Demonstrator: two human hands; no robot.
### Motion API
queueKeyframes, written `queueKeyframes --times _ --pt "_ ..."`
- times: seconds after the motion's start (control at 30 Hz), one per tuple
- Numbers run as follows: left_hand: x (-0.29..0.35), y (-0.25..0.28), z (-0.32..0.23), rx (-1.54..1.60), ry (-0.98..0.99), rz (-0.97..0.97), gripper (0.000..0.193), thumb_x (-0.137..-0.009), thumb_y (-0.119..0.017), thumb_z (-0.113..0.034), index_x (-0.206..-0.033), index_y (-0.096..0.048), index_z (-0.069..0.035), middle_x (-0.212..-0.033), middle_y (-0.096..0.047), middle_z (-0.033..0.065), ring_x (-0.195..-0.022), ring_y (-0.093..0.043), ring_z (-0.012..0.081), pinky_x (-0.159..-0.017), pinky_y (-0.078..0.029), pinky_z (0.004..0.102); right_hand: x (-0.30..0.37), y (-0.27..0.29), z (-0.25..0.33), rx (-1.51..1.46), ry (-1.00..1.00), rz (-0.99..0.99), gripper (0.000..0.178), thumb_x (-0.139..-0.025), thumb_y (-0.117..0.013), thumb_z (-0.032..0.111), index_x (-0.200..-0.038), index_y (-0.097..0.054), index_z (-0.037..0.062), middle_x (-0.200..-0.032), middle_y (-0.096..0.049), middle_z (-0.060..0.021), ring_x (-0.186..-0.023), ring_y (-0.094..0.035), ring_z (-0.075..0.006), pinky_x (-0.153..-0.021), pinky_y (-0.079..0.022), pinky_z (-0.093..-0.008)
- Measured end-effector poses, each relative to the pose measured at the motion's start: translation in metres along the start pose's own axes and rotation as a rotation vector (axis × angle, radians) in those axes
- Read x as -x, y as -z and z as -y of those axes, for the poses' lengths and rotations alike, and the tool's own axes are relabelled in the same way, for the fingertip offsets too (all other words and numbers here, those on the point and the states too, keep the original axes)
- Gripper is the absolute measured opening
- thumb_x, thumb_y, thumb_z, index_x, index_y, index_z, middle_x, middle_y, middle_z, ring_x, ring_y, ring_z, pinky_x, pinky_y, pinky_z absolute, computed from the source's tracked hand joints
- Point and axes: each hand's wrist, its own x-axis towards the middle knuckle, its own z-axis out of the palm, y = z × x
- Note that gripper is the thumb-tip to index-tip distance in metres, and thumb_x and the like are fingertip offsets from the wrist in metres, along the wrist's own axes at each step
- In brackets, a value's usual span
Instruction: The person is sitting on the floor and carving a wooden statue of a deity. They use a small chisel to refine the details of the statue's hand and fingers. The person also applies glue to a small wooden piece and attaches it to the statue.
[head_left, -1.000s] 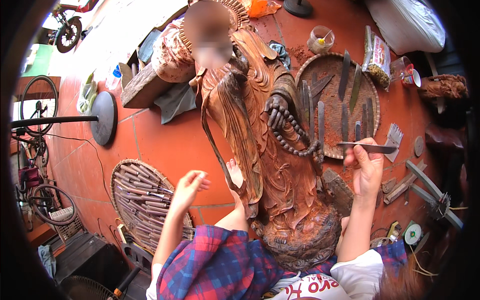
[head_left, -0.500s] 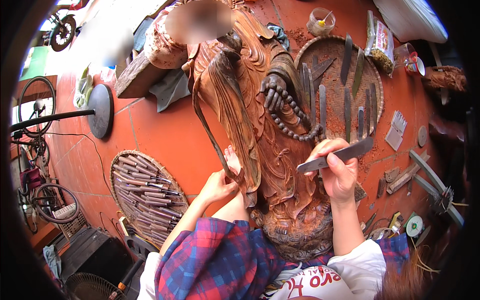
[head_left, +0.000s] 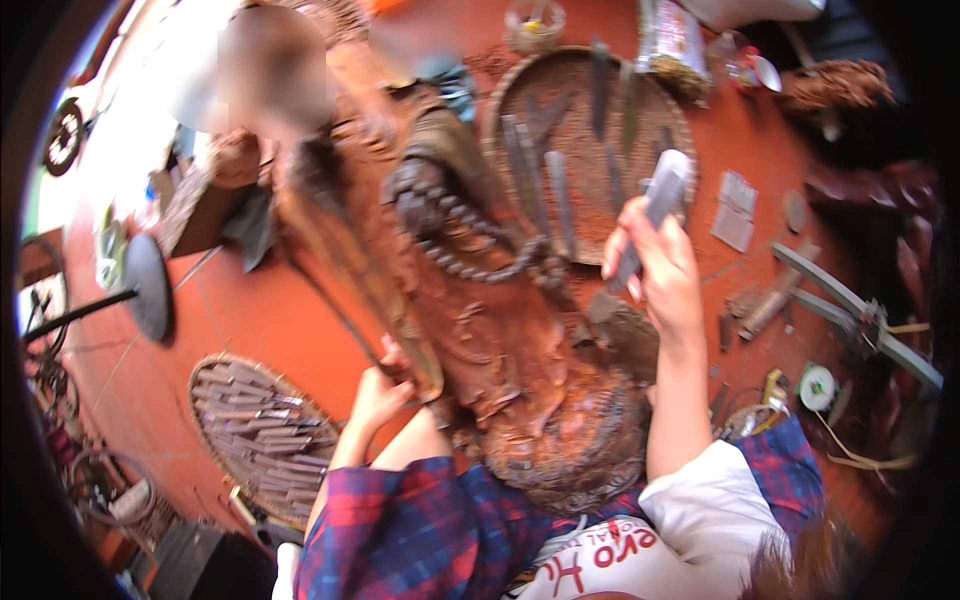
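Observation:
A large carved wooden statue (head_left: 470, 320) with flowing robes and a bead string lies in front of me, its base toward my lap. My left hand (head_left: 382, 388) is closed round the lower end of a thin carved staff (head_left: 335, 312) along the statue's left edge. My right hand (head_left: 655, 262) is raised to the right of the statue, closed on a flat metal file (head_left: 664, 190), its pale end pointing up and away. Behind it, a round woven tray (head_left: 660, 110) bears several similar flat blades and reddish wood dust. Motion blurs the view.
An oval basket (head_left: 200, 385) full of wooden-handled tools stands at the left. A round black stand base (head_left: 148, 288) is beyond it. At the right are a metal frame (head_left: 868, 325), wood offcuts (head_left: 778, 290) and a white-faced dial (head_left: 818, 387). A wood block (head_left: 200, 212) sits at far left.
The view has swung right, shifting the scene leftward. My right hand has turned the file from lying nearly level to pointing up, toward the tray. My left hand keeps its grip.

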Motion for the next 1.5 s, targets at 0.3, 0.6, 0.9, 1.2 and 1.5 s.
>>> queueKeyframes --times 0.3,0.6,0.9,1.2,1.5 --pt "0.003 0.002 -0.036 -0.051 0.005 0.007 0.030 -0.078 -0.059 0.008 -0.107 -0.062 0.002 -0.091 -0.069 0.0064 -0.085 -0.065 0.0145 -0.076 -0.052 0.0314 -0.053 0.055 -0.066 1.049 -0.264 0.014 0.046 -0.089 -0.073 0.027 -0.110 -0.054 -0.0086 -0.075 -0.069 -0.0222 -0.076 -0.073 -0.0355 -0.075 -0.058 -0.0443" --pt "0.007 0.005 -0.017 -0.147 0.010 -0.010 0.016 -0.080 -0.054 0.005 -0.094 -0.063 0.005 -0.084 -0.069 0.0131 -0.082 -0.065 0.0203 -0.073 -0.051 0.0374 -0.042 0.067 -0.081 0.991 0.050 -0.321 0.039 -0.088 -0.076 0.034 -0.106 -0.071 -0.0001 -0.069 -0.072 -0.0121 -0.065 -0.073 -0.0234 -0.063 -0.057 -0.0360" --pt "-0.002 0.015 -0.048 -0.266 -0.081 0.087 0.012 -0.082 -0.064 -0.005 -0.092 -0.064 0.003 -0.081 -0.068 0.0120 -0.078 -0.064 0.0209 -0.069 -0.050 0.0373 -0.041 0.091 -0.070 0.728 -0.014 -0.286 0.022 -0.086 -0.075 0.023 -0.097 -0.075 0.0040 -0.072 -0.072 -0.0076 -0.065 -0.070 -0.0138 -0.061 -0.053 -0.0305" --pt "-0.011 0.016 -0.049 -0.378 -0.035 0.076 0.015 -0.093 -0.051 -0.004 -0.099 -0.063 0.002 -0.089 -0.069 0.0149 -0.088 -0.067 0.0249 -0.079 -0.050 0.0402 -0.080 0.008 -0.060 0.745 0.098 -0.017 0.019 -0.084 -0.075 0.017 -0.097 -0.076 0.0040 -0.081 -0.074 -0.0092 -0.067 -0.069 -0.0130 -0.068 -0.055 -0.0299" --pt "0.011 0.017 -0.072 -0.448 0.140 0.002 0.023 -0.080 -0.070 -0.016 -0.093 -0.067 0.003 -0.083 -0.071 0.0135 -0.083 -0.068 0.0211 -0.075 -0.052 0.0365 -0.081 -0.001 -0.084 0.798 0.134 -0.017 0.014 -0.079 -0.077 0.017 -0.088 -0.077 0.0059 -0.081 -0.074 -0.0163 -0.081 -0.073 -0.0308 -0.080 -0.058 -0.0397"
